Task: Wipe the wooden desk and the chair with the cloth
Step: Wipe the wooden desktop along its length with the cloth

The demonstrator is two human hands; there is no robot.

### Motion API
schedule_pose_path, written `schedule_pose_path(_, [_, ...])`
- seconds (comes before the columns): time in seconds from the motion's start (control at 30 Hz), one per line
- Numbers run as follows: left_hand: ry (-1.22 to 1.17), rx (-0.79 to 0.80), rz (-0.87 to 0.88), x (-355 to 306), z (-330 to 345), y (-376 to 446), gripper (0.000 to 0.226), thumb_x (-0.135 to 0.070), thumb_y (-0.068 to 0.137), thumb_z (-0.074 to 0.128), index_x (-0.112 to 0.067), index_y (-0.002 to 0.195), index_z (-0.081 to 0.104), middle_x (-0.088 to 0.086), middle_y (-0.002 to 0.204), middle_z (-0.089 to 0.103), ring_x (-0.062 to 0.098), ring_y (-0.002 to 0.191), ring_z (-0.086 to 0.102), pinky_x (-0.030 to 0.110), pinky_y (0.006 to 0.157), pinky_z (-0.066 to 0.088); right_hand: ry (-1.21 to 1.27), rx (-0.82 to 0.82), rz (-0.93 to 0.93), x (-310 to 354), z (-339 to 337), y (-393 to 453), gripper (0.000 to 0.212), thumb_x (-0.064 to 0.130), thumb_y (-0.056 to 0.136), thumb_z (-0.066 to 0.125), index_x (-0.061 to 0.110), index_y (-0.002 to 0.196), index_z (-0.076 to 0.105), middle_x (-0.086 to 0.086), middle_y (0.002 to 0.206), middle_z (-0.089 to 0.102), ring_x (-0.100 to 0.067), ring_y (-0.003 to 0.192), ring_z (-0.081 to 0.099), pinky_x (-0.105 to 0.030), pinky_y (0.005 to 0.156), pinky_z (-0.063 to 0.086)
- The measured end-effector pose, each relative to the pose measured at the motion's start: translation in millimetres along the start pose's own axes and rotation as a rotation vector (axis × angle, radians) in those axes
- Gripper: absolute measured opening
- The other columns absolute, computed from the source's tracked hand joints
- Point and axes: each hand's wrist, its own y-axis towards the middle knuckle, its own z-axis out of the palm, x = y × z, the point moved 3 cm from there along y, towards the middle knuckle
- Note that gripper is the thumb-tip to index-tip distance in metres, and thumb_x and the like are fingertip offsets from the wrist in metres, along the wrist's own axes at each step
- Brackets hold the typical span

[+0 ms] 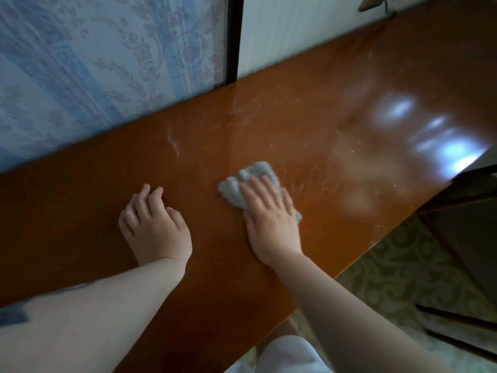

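Small gray cloth (pixel 248 184), all bunched up, lying on the wooden desk (pixel 309 125) near the middle, closer to the front edge. Pinned flat under the right hand (pixel 270 219), fingers straight and spread, not curled round it. Pressed down that way most likely so the cloth rubs hard on the wood and does not slip out.

Left hand (pixel 154 224) just beside, on the bare wood, not touching the cloth. Fingers loosely bent, holding nothing. Probably leaning there to keep steady while reaching over the desk.

Lots of pale streaks and dusty smears (pixel 269 122) on the shiny top, past the cloth and off to the right. Looks like plenty of desk left to wipe. Bright patches of light (pixel 430 135) bouncing off the wood near the far right corner, so hard to tell dust from shine there.

Dark wooden shape (pixel 462 224) low on the right, below the desk edge. Maybe the chair, but too dark to be sure. No sign of wiping there, so that part probably waits for later.

Behind the desk, blue and white curtain (pixel 94 63) with leafy patterns, then a dark frame (pixel 232 39) and a pale wall (pixel 295 30). Patterned floor (pixel 398 270) down below on the right.

Best next push: toward the streaky part, keeping the palm flat so the cloth stays under.
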Motion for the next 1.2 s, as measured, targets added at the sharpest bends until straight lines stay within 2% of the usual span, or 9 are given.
schedule_pose_path(0.17, [0.027,0.005,0.019,-2,-1,-2,0.04,-0.016,0.095,0.046,-0.012,0.135,0.048,0.013,0.147,0.04,0.033,0.137,0.03,0.054,0.114,0.021,0.011,-0.269,0.741,-53,-8,-57,0.052,0.03,0.102,0.034,0.026,0.153,0.026,0.004,0.161,0.022,-0.014,0.15,0.006,-0.044,0.121,0.004])
schedule_pose_path(0.33, [0.049,0.004,0.021,-7,-2,-4,0.041,-0.016,0.096,0.043,-0.011,0.136,0.047,0.014,0.148,0.04,0.033,0.137,0.029,0.054,0.114,0.021,0.0,0.049,-0.082,19,8,-54,0.05,0.033,0.1,0.032,0.033,0.15,0.032,0.01,0.159,0.024,-0.012,0.15,0.004,-0.042,0.121,0.002])
schedule_pose_path(0.4, [0.054,0.001,0.021,-7,-3,-5,0.041,-0.017,0.096,0.043,-0.011,0.136,0.046,0.014,0.148,0.04,0.033,0.137,0.029,0.054,0.114,0.021,0.025,0.109,-0.217,-10,-1,-43,0.048,0.033,0.101,0.036,0.036,0.149,0.034,0.014,0.158,0.025,-0.008,0.149,0.004,-0.04,0.122,0.002])
schedule_pose_path(0.57, [0.045,-0.014,0.028,-7,-3,-5,0.041,-0.016,0.096,0.042,-0.009,0.137,0.045,0.015,0.148,0.039,0.035,0.137,0.029,0.055,0.113,0.022,0.1,-0.383,0.778,-93,-21,-85,0.045,0.026,0.101,0.043,0.028,0.146,0.042,0.005,0.155,0.035,-0.015,0.147,0.018,-0.043,0.119,0.016])
schedule_pose_path(0.63, [0.029,-0.027,0.039,-6,-3,-5,0.04,-0.014,0.095,0.043,-0.008,0.135,0.046,0.017,0.147,0.039,0.036,0.136,0.03,0.056,0.112,0.022,0.128,-0.425,0.931,-75,-12,-91,0.047,0.025,0.101,0.043,0.026,0.148,0.039,0.002,0.157,0.032,-0.018,0.148,0.017,-0.043,0.118,0.015])
schedule_pose_path(0.83, [0.028,-0.021,0.022,-6,-3,-6,0.041,-0.018,0.097,0.041,-0.01,0.137,0.043,0.015,0.149,0.037,0.035,0.138,0.027,0.054,0.114,0.019,-0.036,-0.129,0.099,-60,-12,-50,0.048,0.026,0.096,0.046,0.028,0.144,0.046,0.004,0.152,0.041,-0.02,0.146,0.025,-0.049,0.118,0.022])
schedule_pose_path(1.03, [0.024,-0.031,0.03,-5,-2,-5,0.04,-0.016,0.096,0.041,-0.008,0.136,0.045,0.016,0.147,0.039,0.036,0.136,0.029,0.055,0.113,0.021,0.097,-0.427,0.933,-92,-17,-77,0.048,0.025,0.101,0.042,0.025,0.148,0.037,0.002,0.158,0.03,-0.016,0.149,0.013,-0.044,0.121,0.01])
schedule_pose_path(1.1, [0.024,-0.041,0.031,-5,-3,-5,0.04,-0.014,0.095,0.043,-0.007,0.135,0.046,0.017,0.146,0.04,0.036,0.135,0.03,0.055,0.112,0.022,0.041,-0.371,0.745,-48,-5,-72,0.05,0.025,0.099,0.042,0.024,0.148,0.038,0.002,0.157,0.031,-0.018,0.149,0.014,-0.044,0.121,0.01])
schedule_pose_path(1.2, [0.028,-0.039,0.032,-6,-3,-5,0.04,-0.013,0.095,0.043,-0.008,0.134,0.047,0.017,0.146,0.041,0.036,0.135,0.031,0.056,0.111,0.023,-0.006,-0.066,0.093,0,3,-46,0.05,0.032,0.098,0.039,0.029,0.148,0.037,0.006,0.158,0.03,-0.016,0.149,0.011,-0.043,0.12,0.006])
